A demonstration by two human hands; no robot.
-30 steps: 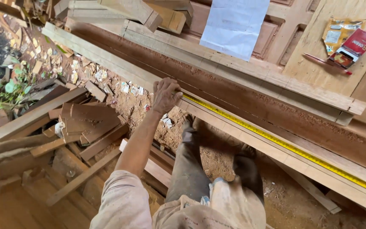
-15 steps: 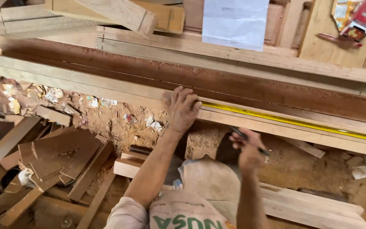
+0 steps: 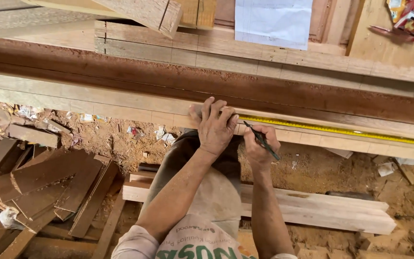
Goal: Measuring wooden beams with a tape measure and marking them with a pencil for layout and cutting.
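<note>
Overhead, head view only:
Left hand (image 3: 215, 128): palm down, fingers spread flat, pressing the near end of the yellow tape measure (image 3: 341, 130) against the pale plank (image 3: 97, 103); nothing gripped.
Right hand (image 3: 260, 146): fingers closed round a dark pencil (image 3: 261, 140), tip touching the plank just beside the tape's end.
Tape measure: lies along the plank's top edge, running from the left hand to the right edge of the picture.
Reddish beam (image 3: 168, 79): sawdust-covered, directly behind the plank and parallel to it.
White paper sheet (image 3: 273, 21): rectangular, top centre, lying against a wooden panel beyond the stacked boards.
Packets (image 3: 410, 17): top right corner, red and yellow, flat, on a plywood surface; detail too small to tell.
Offcuts (image 3: 53, 184): dark brown pieces heaped lower left on the sawdust floor.
Light timber (image 3: 312, 211): lying on the ground below the right forearm.
Paper scraps (image 3: 164, 135): small, pale, scattered under the plank.
</note>
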